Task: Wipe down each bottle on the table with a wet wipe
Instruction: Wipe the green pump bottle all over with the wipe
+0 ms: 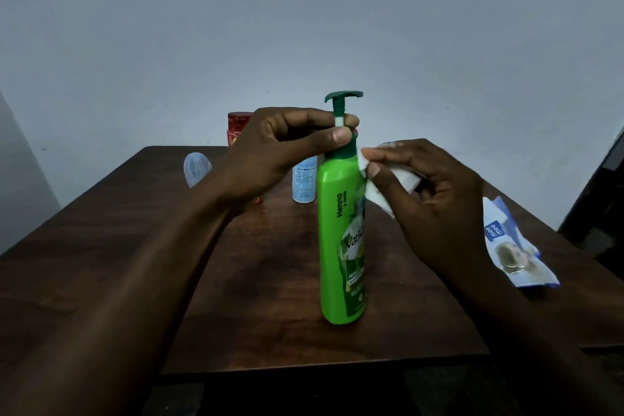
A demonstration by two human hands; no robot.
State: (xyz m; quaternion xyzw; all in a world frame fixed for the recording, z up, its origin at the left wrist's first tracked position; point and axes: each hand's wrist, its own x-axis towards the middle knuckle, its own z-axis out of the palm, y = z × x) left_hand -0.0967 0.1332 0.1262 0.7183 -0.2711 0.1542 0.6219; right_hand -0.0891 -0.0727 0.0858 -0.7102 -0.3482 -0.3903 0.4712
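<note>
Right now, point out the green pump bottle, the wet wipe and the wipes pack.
green pump bottle (329,246): head view, plain green side of its body.
wet wipe (406,179): head view, white fold beside the bottle.
wipes pack (508,248): head view, its printed front.

So we've got the pump bottle (334,246) upright, about mid-table (253,280). Our left hand (270,152) pinches its pump stem from the left. Our right hand (435,199) holds the wipe (403,177) against its right side, up near the shoulder. Just behind it, a bit left, stands a small bottle (304,186). A jar (238,127) sits further back behind our left hand, with a cap (197,169) far left. The wipes pack (510,246) lies by the right edge.
</note>
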